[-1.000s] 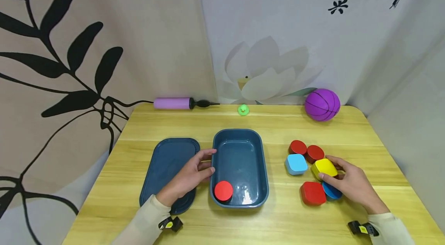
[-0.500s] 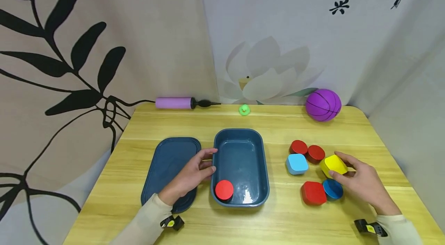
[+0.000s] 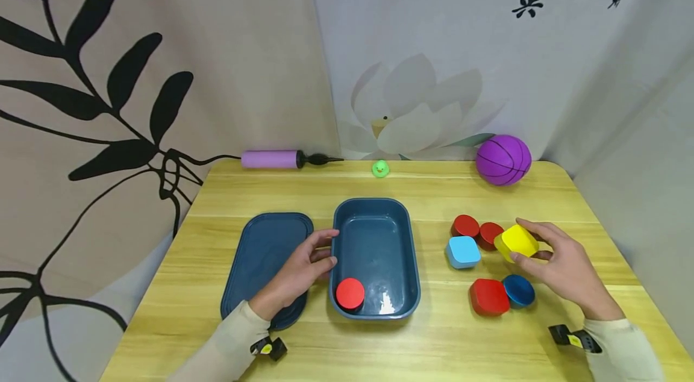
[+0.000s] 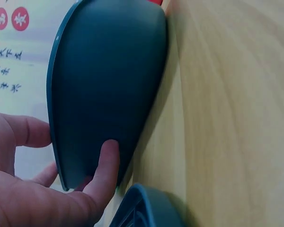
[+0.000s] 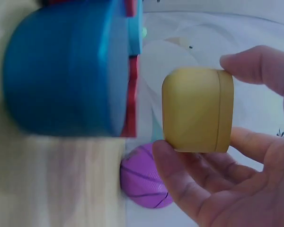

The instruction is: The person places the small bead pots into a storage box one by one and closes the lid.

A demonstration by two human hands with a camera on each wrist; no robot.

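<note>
My right hand pinches a small yellow box with rounded corners between thumb and fingers, raised off the table. In the right wrist view a seam runs round the yellow box near its lid end. My left hand touches the left side of a dark blue rectangular container. The left wrist view shows its thumb and a finger against the container's outer wall. Inside, at the near left corner, sits a red round box. Under the left forearm lies the dark blue lid.
Right of the container stand two dark red round boxes, a light blue square one, a red square one and a blue round one. A purple pump, green duck toy and purple ball line the back edge.
The yellow box has been lifted away from above the blue round box, moving slightly right, then up and away from me in my right hand. The left hand stays at the container.
</note>
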